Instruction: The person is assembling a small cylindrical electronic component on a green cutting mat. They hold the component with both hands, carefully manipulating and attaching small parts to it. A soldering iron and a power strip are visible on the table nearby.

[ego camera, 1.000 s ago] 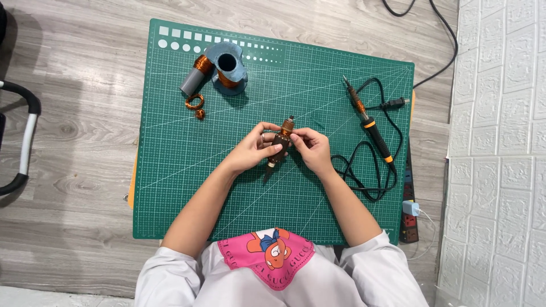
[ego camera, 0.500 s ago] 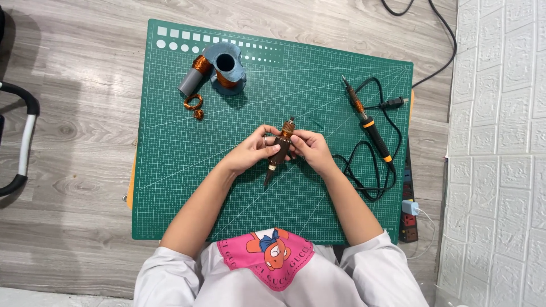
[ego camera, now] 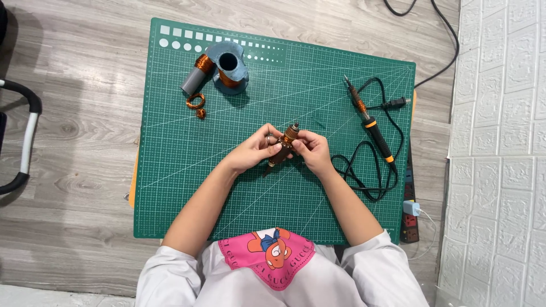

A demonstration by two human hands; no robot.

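Observation:
Over the middle of a green cutting mat [ego camera: 187,187], both my hands hold a small motor armature [ego camera: 286,145] wound with copper wire, its shaft slanting from upper right to lower left. My left hand [ego camera: 256,150] grips its lower end, a ring on one finger. My right hand [ego camera: 310,149] pinches the upper end next to the commutator.
Two grey spools of copper wire [ego camera: 220,69] stand and lie at the mat's top left, with a small loose copper coil [ego camera: 197,104] below them. A soldering iron [ego camera: 369,122] with a black cord lies at the right. A power strip [ego camera: 409,213] sits past the mat's right edge.
The armature has been turned slightly in my hands; my fingers have shifted along it. The hands stay over the same spot on the mat.

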